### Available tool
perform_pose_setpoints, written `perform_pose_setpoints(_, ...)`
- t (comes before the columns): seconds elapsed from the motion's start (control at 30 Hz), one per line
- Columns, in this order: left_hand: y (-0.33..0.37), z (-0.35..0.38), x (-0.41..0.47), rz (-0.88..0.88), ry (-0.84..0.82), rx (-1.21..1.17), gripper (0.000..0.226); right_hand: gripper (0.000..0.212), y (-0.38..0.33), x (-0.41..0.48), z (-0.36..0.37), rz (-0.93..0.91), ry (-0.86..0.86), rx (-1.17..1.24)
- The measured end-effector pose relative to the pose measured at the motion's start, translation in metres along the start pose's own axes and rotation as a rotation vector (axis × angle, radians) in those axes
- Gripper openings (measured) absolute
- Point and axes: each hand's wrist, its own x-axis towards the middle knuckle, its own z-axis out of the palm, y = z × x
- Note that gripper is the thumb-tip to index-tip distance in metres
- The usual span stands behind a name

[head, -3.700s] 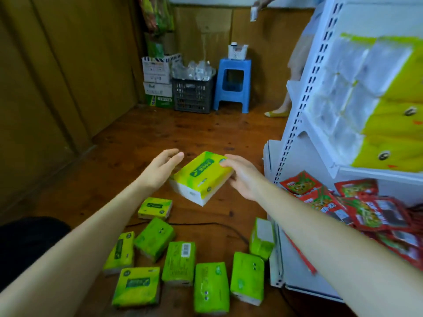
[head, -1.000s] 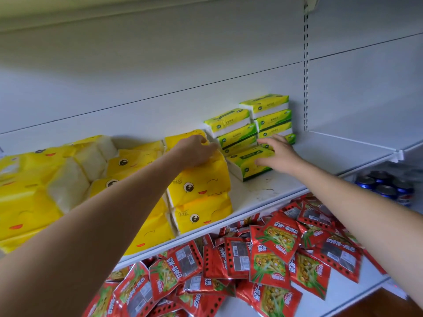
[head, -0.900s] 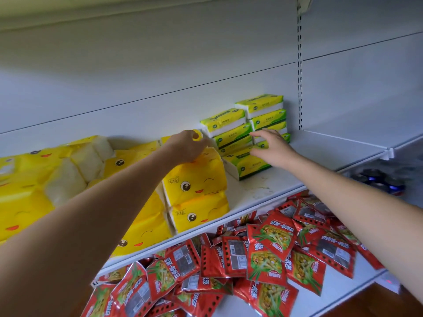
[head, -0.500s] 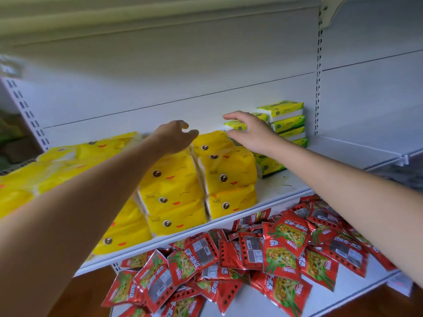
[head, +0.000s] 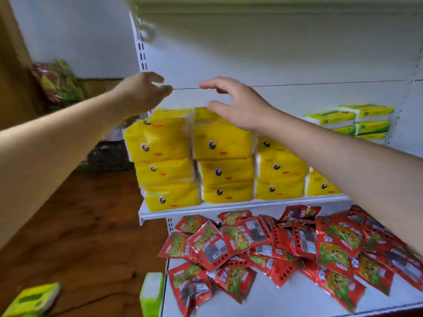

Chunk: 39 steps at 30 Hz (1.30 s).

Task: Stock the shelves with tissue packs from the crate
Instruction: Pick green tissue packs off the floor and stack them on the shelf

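Note:
Green-and-white tissue packs (head: 357, 121) are stacked in two piles at the right end of the white shelf (head: 229, 205). My left hand (head: 139, 92) and my right hand (head: 238, 101) hover in the air above the yellow tissue bundles (head: 219, 154), both with fingers spread and nothing held. The right hand is just above the top of the middle bundle, well left of the green stacks. Two more green packs lie on the floor, one (head: 29, 302) at the bottom left and one (head: 151, 294) upright against the shelf base.
Red snack packets (head: 286, 243) are heaped on the lower shelf (head: 274, 300). Brown wooden floor (head: 75, 225) lies to the left, with a dark crate (head: 107, 154) behind the shelf end. The shelf's perforated upright (head: 140, 51) rises by my left hand.
Both hands have let go of the green pack and drawn back left from the stacks. The view has swung left and down, so the shelf end and floor show.

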Motion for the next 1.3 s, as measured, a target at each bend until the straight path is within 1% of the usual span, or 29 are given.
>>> perform_pose_setpoints(0.1, -0.066, -0.023, -0.022, -0.044, 0.024, -0.012, 0.041, 0.038, -0.042, 0.029, 0.04, -0.052, -0.008, 0.017)
perform_pose_setpoints(0.27, -0.188, -0.039, -0.054, -0.237, 0.02, -0.027, 0.048, 0.038, -0.113, 0.059, 0.125, -0.139, -0.026, 0.033)
perform_pose_setpoints(0.37, -0.268, -0.018, -0.079, -0.316, -0.057, 0.022, 0.05, 0.038, -0.14, 0.055, 0.194, -0.187, -0.082, 0.065)
perform_pose_setpoints(0.43, -0.32, 0.008, -0.104, -0.36, -0.148, 0.054, 0.052, 0.039, -0.146, 0.044, 0.25, -0.197, -0.181, 0.091)
perform_pose_setpoints(0.53, -0.396, 0.051, -0.149, -0.456, -0.265, 0.086, 0.055, 0.041, -0.14, 0.012, 0.339, -0.147, -0.371, 0.106)
perform_pose_setpoints(0.63, -0.466, 0.084, -0.204, -0.581, -0.381, 0.125, 0.055, 0.042, -0.126, -0.032, 0.421, -0.02, -0.543, 0.131)
perform_pose_setpoints(0.77, -0.547, 0.115, -0.279, -0.735, -0.56, 0.22, 0.056, 0.043, -0.111, -0.088, 0.506, 0.13, -0.691, 0.133)
perform_pose_setpoints(0.87, -0.585, 0.133, -0.324, -0.84, -0.663, 0.25, 0.057, 0.044, -0.111, -0.125, 0.548, 0.215, -0.763, 0.151)
perform_pose_setpoints(0.97, -0.607, 0.146, -0.355, -0.865, -0.737, 0.293, 0.055, 0.044, -0.116, -0.148, 0.577, 0.247, -0.799, 0.185)
perform_pose_setpoints(1.03, -0.617, 0.15, -0.368, -0.888, -0.744, 0.32, 0.055, 0.045, -0.12, -0.157, 0.591, 0.249, -0.832, 0.208)
perform_pose_setpoints(1.1, -0.624, 0.153, -0.381, -0.941, -0.721, 0.326, 0.054, 0.047, -0.124, -0.164, 0.602, 0.25, -0.852, 0.214)
perform_pose_setpoints(1.17, -0.625, 0.158, -0.394, -0.998, -0.741, 0.33, 0.053, 0.047, -0.125, -0.169, 0.61, 0.252, -0.852, 0.225)
perform_pose_setpoints(1.23, -0.623, 0.165, -0.406, -1.033, -0.766, 0.33, 0.054, 0.047, -0.126, -0.172, 0.615, 0.251, -0.857, 0.232)
perform_pose_setpoints(1.3, -0.623, 0.171, -0.412, -1.058, -0.753, 0.316, 0.058, 0.047, -0.125, -0.174, 0.619, 0.252, -0.869, 0.23)
